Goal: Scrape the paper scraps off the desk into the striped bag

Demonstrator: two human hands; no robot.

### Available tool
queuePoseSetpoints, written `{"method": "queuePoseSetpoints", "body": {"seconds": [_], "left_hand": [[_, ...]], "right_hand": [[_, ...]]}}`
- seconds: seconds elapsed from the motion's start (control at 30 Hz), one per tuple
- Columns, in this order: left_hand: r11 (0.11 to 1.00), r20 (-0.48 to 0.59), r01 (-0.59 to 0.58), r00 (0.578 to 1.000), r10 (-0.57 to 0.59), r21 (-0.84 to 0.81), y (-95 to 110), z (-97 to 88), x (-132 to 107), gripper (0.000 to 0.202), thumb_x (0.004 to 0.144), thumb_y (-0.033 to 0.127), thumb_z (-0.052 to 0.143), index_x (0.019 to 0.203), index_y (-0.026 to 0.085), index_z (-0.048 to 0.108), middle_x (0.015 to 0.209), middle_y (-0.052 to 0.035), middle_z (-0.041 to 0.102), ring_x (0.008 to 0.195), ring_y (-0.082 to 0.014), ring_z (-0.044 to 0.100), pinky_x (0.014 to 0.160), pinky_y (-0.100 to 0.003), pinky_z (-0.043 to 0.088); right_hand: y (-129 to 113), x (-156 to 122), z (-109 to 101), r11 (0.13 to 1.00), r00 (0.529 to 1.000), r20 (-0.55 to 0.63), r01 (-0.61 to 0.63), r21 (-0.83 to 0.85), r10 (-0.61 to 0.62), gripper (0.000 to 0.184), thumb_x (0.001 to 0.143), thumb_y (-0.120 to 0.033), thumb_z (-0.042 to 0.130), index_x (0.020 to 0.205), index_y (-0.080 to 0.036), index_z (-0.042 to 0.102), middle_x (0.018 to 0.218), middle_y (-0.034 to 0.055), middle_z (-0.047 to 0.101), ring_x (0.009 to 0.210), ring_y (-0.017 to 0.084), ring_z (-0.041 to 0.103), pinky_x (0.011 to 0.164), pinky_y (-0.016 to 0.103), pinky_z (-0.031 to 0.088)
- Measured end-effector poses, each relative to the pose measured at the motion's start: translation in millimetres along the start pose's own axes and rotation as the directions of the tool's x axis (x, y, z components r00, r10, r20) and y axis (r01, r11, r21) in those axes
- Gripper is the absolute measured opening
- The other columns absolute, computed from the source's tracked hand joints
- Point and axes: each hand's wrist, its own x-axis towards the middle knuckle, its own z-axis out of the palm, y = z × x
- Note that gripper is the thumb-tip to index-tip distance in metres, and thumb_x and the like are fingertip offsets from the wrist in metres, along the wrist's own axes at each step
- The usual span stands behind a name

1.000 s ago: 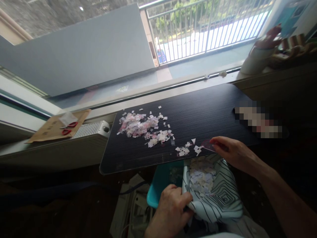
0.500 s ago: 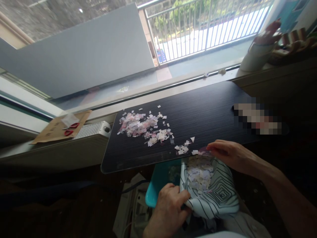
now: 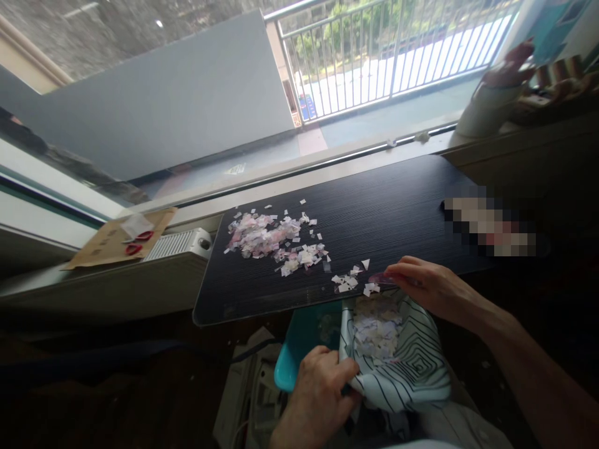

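Observation:
My left hand is closed on the near left rim of a pale patterned cloth container with black lines. White paper scraps fill its inside. Above the container, at the table's near edge, my right hand pinches a flat, see-through pink piece, its exact kind unclear. The piece's tip lies close to a small group of white scraps on the dark table. A second small cluster of scraps lies just left of it. Farther left spreads a large pile of pink and white scraps.
A turquoise bin stands under the table edge, beside the container. Brown paper with red-handled scissors lies on the left sill, by a white radiator. A blurred-out object rests at the table's right end. A white pot stands back right.
My right hand has moved slightly away from me and left, with the pink piece now farther over the table. The scraps by its tip have shifted and show more. My left hand stays put.

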Motion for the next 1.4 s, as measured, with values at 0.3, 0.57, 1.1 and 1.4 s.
{"method": "queuePoseSetpoints", "body": {"seconds": [0.3,0.57,1.1,1.4], "left_hand": [[1.000,0.009,0.006,1.000,-0.006,-0.011,1,-3.2,1,0.014,0.066,0.010,0.058,0.076,0.020,0.059,0.064,0.0014,0.054,0.064,-0.0169,0.050,0.069,-0.030,0.037],[1.000,-0.011,-0.013,1.000,0.013,-0.018,4,-3.3,2,0.015,0.065,0.009,0.057,0.075,0.020,0.058,0.064,0.0020,0.054,0.063,-0.0160,0.050,0.070,-0.030,0.037],[1.000,0.006,-0.020,1.000,0.019,0.001,-1,1.2,2,0.008,0.071,0.023,0.064,0.071,0.020,0.057,0.062,0.0026,0.054,0.061,-0.0145,0.050,0.068,-0.028,0.037],[0.993,0.065,-0.009,0.998,0.001,0.119,-4,8.1,2,0.024,0.067,0.039,0.074,0.076,0.021,0.062,0.062,0.0030,0.055,0.059,-0.0143,0.050,0.063,-0.027,0.035]], "right_hand": [[-7,3,-12,0.998,0.999,0.043,0.023,-0.050,-0.021,0.024,0.090,-0.028,0.043,0.100,-0.025,0.065,0.088,0.0010,0.063,0.068,0.011,0.058,0.061,0.022,0.042],[12,27,-9,0.983,0.997,-0.071,0.004,-0.182,-0.017,0.027,0.087,-0.025,0.043,0.102,-0.025,0.066,0.091,0.0011,0.065,0.070,0.012,0.061,0.062,0.023,0.043],[10,13,-5,0.997,0.992,0.108,0.071,0.021,-0.073,0.028,0.090,-0.035,0.043,0.099,-0.026,0.068,0.087,0.0026,0.064,0.068,0.013,0.060,0.059,0.023,0.045],[18,11,2,0.992,0.989,0.117,0.086,0.087,-0.096,0.026,0.088,-0.039,0.046,0.096,-0.028,0.069,0.084,0.0021,0.064,0.067,0.013,0.061,0.059,0.023,0.048]]}}
